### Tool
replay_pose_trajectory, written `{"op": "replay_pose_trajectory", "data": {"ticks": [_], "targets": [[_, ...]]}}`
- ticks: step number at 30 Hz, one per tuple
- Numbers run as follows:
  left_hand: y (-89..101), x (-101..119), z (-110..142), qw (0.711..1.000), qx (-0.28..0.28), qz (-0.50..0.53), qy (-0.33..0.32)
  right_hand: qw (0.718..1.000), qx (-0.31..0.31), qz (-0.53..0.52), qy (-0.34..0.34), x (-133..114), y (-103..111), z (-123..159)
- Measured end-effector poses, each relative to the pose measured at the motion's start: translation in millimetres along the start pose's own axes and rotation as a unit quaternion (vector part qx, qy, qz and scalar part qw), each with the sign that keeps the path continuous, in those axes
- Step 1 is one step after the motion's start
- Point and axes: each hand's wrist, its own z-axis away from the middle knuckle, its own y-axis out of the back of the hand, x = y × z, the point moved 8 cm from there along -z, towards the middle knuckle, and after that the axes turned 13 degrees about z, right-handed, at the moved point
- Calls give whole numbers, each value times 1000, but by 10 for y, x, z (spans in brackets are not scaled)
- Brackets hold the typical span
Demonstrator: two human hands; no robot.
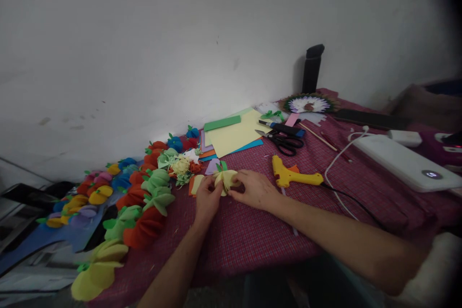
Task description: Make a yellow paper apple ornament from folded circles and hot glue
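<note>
Between my two hands is a pale yellow paper pumpkin [226, 180], its folded leaves fanned out and a green paper leaf on its top. My left hand [208, 197] pinches it from the left side. From the right, the fingers of my right hand [254, 188] close on its edge. Small cut pieces of yellow and orange paper [197, 185] lie beside my left hand, partly hidden by it. A yellow glue gun [296, 174] rests on the cloth to the right of my right hand, its black cord trailing right.
Finished paper pumpkins [146, 224] in several colours crowd the left side. Behind my hands lie coloured paper sheets [234, 134], black scissors [283, 144] and a cutter [285, 128]. A white power bank [407, 161] with a cable is at right, on the checked tablecloth [252, 245]. A wall stands behind.
</note>
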Motion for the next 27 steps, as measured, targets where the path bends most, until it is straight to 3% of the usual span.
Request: {"op": "replay_pose_trajectory", "data": {"ticks": [13,16,19,22,24,27], "targets": [[-82,137,21,998,-38,-38,-36,999,-1,54,-4,16,13,-12],[-5,231,38,992,20,-76,-96,997,-4,71,-11,34,-5,-15],[39,450,115,965,77,-163,-188,996,2,83,-22,52,-1,-19],[-102,625,198,936,27,-255,-240,996,-3,87,-28,63,6,-24],[-188,664,234,928,-13,-286,-239,996,-16,85,-26,69,-4,-26],[-218,645,247,929,-24,-303,-212,996,-29,81,-20,73,-26,-24]]}}
